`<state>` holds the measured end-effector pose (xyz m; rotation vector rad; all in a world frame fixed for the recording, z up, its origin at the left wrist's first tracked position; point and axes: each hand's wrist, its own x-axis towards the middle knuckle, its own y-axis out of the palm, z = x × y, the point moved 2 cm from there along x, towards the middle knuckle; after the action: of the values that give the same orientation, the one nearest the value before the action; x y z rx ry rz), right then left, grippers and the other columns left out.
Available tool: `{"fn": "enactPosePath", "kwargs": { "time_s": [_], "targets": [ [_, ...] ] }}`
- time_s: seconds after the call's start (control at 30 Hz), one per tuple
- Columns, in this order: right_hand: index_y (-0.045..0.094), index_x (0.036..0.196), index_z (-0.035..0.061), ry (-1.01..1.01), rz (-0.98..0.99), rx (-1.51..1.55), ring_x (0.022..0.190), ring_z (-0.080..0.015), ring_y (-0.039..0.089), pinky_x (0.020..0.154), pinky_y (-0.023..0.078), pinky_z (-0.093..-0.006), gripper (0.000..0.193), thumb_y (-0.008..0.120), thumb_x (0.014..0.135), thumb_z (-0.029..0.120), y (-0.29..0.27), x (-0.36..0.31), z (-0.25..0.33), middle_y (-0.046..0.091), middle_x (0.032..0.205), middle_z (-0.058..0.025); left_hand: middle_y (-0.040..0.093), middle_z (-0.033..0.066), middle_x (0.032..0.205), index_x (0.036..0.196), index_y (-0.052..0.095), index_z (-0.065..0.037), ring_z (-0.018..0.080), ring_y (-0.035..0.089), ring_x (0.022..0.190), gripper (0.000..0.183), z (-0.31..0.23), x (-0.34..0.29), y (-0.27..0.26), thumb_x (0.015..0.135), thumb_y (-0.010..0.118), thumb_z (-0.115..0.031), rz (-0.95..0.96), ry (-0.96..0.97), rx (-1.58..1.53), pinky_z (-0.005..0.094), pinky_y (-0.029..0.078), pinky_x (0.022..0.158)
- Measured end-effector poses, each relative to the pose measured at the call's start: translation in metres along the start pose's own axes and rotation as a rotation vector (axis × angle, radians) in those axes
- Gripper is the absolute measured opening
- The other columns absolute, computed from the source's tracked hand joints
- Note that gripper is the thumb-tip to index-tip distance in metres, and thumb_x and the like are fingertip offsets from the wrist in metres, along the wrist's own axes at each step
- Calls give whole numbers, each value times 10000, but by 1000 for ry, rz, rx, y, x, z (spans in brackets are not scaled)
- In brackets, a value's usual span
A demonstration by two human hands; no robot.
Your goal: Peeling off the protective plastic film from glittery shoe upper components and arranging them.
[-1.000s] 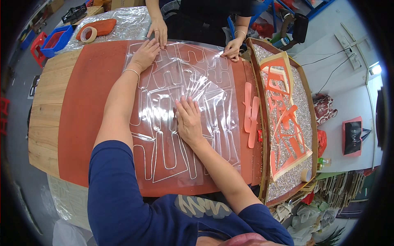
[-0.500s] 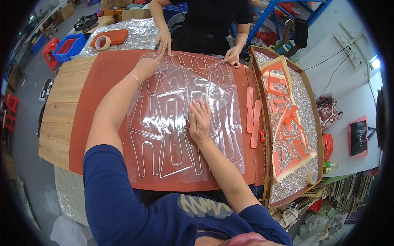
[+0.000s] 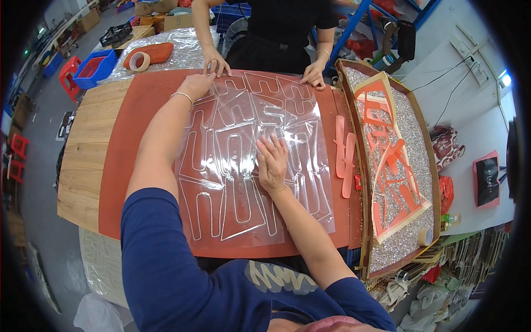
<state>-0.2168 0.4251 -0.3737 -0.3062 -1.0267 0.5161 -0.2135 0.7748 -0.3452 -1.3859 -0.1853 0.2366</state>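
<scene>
Clear plastic film sheet (image 3: 249, 160), cut with looping outlines, lies on the rust-red mat (image 3: 127, 144); the right hand (image 3: 272, 164) presses it flat, fingers spread, while the left hand (image 3: 194, 86) pins the far edge, grasping nothing. Smoothing outward from the middle should avoid creases

Craft workshop, worktable (image 3: 83, 166), glitter tray (image 3: 412, 127)

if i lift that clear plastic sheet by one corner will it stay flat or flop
Probably flop: the clear plastic sheet shows wrinkles and glare ripples, so it looks thin. Likely light, since the right hand and left hand press it flat. It may slide on the smooth orange mat.
</scene>
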Motion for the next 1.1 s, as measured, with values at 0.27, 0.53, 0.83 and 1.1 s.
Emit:
{"fn": "enactPosePath", "kwargs": {
  "time_s": [0.27,0.53,0.83,1.1],
  "targets": [
    [618,1203,69,73,260,-30,1239,-318,498,1102,288,-430,290,487,958,152,-19,-20,-14,592,1262,-129,648,183,1072,1006,654,-9,290,624,1028,239,-31,-57,24,903,465,-114,-154,-223,-102,402,540,810],
    [587,1252,56,526,117,463,1170,-235,573,973,444,-325,315,456,982,151,-56,-40,-21,552,1325,-142,577,235,1220,1131,632,23,402,529,1162,325,-89,-121,-12,896,497,-157,61,-369,-70,594,488,863],
    [550,1284,9,454,200,595,1189,-206,546,981,427,-300,332,424,993,108,-112,-92,-4,575,1288,-151,602,228,1177,1130,604,49,356,590,1099,337,-146,-244,-55,870,530,-153,67,-489,-89,558,516,799],
    [544,1271,-30,257,382,575,1240,-265,505,1077,333,-365,348,413,999,143,-193,-159,53,565,1294,-163,594,185,1150,1121,541,18,303,595,1061,280,-222,-376,-50,863,510,-86,-47,-559,106,450,531,780]
  ]
}}
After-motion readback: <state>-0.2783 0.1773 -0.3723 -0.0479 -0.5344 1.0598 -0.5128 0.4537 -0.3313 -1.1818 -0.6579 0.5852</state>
